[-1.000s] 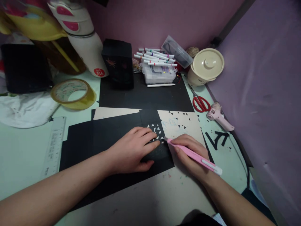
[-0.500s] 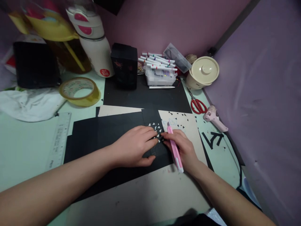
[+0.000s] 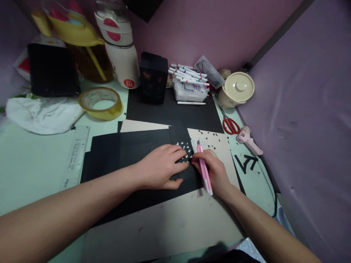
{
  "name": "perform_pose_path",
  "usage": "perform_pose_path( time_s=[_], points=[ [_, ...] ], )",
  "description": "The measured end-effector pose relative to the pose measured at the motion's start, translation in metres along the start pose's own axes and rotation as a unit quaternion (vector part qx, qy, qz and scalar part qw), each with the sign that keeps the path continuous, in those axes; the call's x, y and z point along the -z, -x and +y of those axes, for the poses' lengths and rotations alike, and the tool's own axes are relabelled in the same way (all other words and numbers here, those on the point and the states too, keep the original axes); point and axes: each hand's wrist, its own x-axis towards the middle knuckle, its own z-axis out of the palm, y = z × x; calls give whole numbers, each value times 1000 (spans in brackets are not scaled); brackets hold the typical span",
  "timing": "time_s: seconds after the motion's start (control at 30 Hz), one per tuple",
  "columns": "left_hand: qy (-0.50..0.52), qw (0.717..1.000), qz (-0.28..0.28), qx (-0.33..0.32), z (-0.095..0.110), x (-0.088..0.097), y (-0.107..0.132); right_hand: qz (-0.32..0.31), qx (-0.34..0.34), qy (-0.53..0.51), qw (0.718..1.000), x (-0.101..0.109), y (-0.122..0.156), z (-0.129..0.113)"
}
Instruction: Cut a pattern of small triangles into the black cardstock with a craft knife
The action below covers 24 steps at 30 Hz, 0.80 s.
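Right grip (image 3: 216, 168) | cutter (image 3: 205, 173) | black card (image 3: 131, 149), edge perhaps touched | narrow gap leftward

The right hand (image 3: 217, 171) has turned the pink cutter (image 3: 204, 171) away, bringing fingertips (image 3: 194, 156) to the black paper (image 3: 128, 149)

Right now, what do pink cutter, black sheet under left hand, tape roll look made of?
Pink cutter: likely plastic, smooth body, slight sheen. Black sheet: probably matte card or paper; flat, thin, dull. Tape roll: probably glossy plastic film, translucent yellow.
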Motion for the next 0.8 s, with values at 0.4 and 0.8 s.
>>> perform_pose_path(
  time_s=[0.4,0.8],
  points=[
    [9,1000,21,-8,-1,1,0,247,-191,-17,950,10,6,22],
    [-64,997,-3,-46,3,7,-2,105,-158,-128,973,19,5,8]
  ],
)
